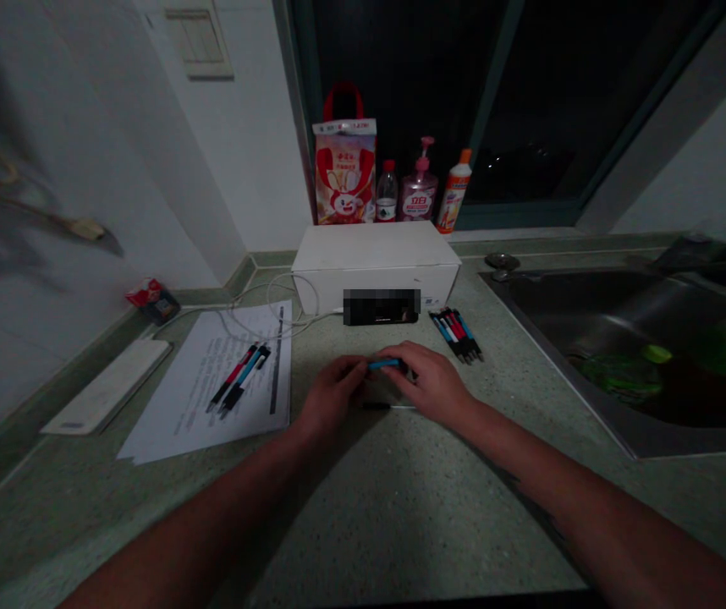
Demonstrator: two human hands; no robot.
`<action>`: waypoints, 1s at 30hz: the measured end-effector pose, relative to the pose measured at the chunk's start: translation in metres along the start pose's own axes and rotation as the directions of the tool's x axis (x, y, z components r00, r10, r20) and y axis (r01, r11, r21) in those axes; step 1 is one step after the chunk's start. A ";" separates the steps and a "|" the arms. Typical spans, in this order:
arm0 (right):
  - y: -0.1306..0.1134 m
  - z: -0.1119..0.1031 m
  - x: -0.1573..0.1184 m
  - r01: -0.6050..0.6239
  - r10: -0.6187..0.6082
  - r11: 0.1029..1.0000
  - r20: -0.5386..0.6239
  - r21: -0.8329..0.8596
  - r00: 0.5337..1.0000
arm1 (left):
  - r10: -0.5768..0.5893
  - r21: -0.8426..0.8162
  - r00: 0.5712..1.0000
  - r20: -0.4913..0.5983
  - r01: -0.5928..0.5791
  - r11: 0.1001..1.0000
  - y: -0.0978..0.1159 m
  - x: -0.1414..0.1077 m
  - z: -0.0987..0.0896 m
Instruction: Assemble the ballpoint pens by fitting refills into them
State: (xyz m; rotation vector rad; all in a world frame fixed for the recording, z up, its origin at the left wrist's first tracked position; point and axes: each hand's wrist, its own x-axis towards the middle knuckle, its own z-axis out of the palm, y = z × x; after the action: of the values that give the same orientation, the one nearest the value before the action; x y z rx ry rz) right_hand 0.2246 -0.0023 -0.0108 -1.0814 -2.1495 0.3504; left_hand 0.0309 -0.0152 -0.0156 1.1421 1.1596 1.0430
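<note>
Steadily, my left hand [333,393] and right hand [431,383] pinch a blue pen [383,364]; a loose grip could drop it on the tabletop [401,507].

L forearm [198,529] & R forearm [582,516] bare right out to frame edge, long, tapering to narrow wrists. L hand [331,397] & R hand [432,385] bare too, fingers fairly slim, knuckles only soft bumps in this dim light. Nails too small to make out. Dark marks [514,480] on outer R forearm, roughly midway along; tattoo or shadow, can't tell. Skin otherwise plain, nothing worn at wrists.
</note>
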 end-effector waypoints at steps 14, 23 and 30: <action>0.007 0.002 0.002 -0.137 0.136 0.991 -0.081 -0.002 0.987 | -0.137 -0.262 0.991 -0.002 0.132 0.956 -0.004 0.014 -0.011; 0.009 -0.001 0.002 -0.092 0.093 0.988 0.006 -0.125 0.996 | -0.086 -0.166 0.996 -0.031 0.079 0.983 -0.006 0.017 -0.015; 0.027 0.012 0.008 -0.321 0.426 0.782 -0.081 0.534 0.901 | 0.073 0.319 0.997 -0.010 -0.066 0.945 -0.004 0.018 -0.018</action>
State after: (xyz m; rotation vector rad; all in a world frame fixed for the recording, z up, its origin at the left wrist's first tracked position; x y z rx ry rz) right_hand 0.2296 0.0215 -0.0294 -1.1607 -1.5173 0.9053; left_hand 0.0153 0.0040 -0.0231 1.4364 1.3470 0.9430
